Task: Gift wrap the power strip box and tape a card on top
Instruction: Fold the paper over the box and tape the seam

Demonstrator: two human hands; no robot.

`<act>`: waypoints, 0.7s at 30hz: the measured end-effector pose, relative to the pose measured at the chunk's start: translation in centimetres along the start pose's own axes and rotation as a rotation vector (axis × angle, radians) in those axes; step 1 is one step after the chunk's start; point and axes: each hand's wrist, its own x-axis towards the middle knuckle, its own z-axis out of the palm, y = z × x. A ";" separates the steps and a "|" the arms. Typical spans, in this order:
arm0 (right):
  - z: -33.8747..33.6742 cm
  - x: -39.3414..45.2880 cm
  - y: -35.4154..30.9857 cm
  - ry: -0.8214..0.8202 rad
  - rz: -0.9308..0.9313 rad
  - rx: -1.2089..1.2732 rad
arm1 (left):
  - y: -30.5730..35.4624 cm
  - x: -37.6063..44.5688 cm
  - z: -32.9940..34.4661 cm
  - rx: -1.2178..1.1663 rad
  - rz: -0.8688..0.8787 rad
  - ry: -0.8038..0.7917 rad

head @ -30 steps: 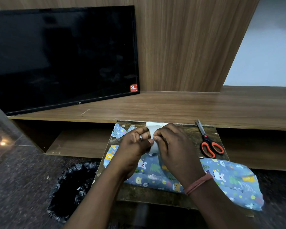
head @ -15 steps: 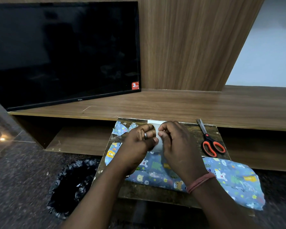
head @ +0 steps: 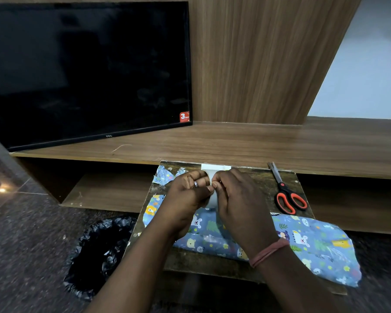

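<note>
The box wrapped in blue animal-print paper lies across a small wooden board. Above its left half, my left hand and my right hand meet around a whitish tape roll. The left hand's fingers curl round the roll, and the right hand's fingertips pinch at its top edge. Most of the roll is hidden between the hands. A white card lies at the board's far edge, just beyond my fingers.
Orange-handled scissors lie on the board's right side. Scraps of wrapping paper sit at its far left corner. A bin lined with a black bag stands on the floor to the left. A TV leans on the wooden shelf behind.
Both hands have shifted slightly away from me with the roll. The right fingertips have closed in on the roll's top edge beside the left thumb.
</note>
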 end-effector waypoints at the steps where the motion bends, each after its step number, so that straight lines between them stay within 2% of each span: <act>1: 0.0 0.0 0.0 -0.003 -0.002 -0.010 | 0.1 -0.1 0.1 -0.023 -0.003 0.007; 10: 0.5 -0.3 -0.1 0.002 -0.033 -0.049 | -0.2 0.0 -0.1 -0.089 -0.100 0.073; 21: 1.0 -1.0 -0.6 -0.014 -0.081 -0.049 | 0.6 0.3 -0.2 -0.335 -0.125 0.130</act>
